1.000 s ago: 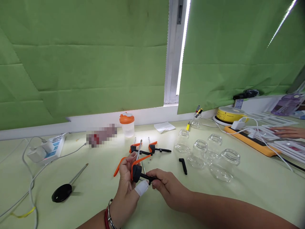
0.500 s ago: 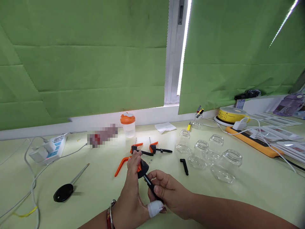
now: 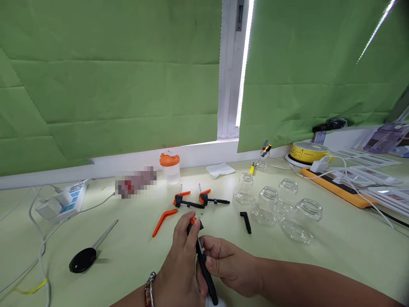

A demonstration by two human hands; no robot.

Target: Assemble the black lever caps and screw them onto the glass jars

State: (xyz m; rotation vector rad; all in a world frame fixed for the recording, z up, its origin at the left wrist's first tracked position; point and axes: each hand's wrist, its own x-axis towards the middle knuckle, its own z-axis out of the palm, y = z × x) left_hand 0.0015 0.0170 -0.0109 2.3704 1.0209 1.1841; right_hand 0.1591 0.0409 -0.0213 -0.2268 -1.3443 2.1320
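My left hand (image 3: 185,264) is closed around the orange-and-black head of a lever tool (image 3: 205,268), whose exact kind I cannot make out. A thin metal rod joins its head to a long black lower part, now slanting down towards me. My right hand (image 3: 225,264) grips this black part from the right, thumb on its side. The white wrap on my left thumb is mostly hidden. Two similar orange-and-black pieces with metal rods (image 3: 188,202) (image 3: 212,199) lie just beyond. A bent orange lever (image 3: 163,221) rests to the left, and a black elbow-shaped piece (image 3: 246,222) to the right.
Several clear glass jars (image 3: 268,207) stand on the right of the table (image 3: 128,264). A black-handled screwdriver (image 3: 83,260) lies at left, near a power strip (image 3: 72,202) and cables. At the back are an orange-lidded cup (image 3: 170,167) and a paper sheet (image 3: 220,170).
My left hand has turned over, so its back now faces up and its fingers wrap the head. The tool has tilted, with its black end swung down towards me.
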